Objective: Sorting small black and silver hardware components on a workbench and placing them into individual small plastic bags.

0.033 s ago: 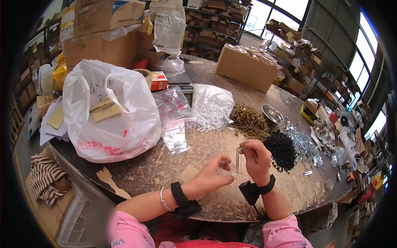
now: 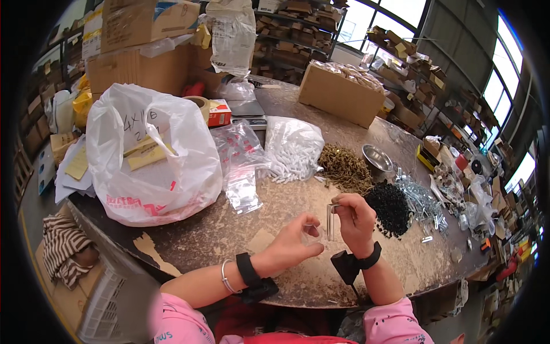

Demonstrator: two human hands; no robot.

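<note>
Two hands work just above the near edge of our round worn table (image 2: pixel 229 229): our left hand (image 2: pixel 289 246) pinches a small clear piece between thumb and fingertips, while our right hand (image 2: pixel 355 221) grips a small clear plastic bag (image 2: pixel 330 221) upright, fingers pressed together on its top. Just beyond the right hand lie a heap of black screws (image 2: pixel 391 207), a pile of brass-coloured screws (image 2: pixel 344 167) and a steel bowl (image 2: pixel 377 157). Farther left sits a large white plastic bag (image 2: pixel 149 160); a cardboard box (image 2: pixel 341 94) stands at the far edge.
</note>
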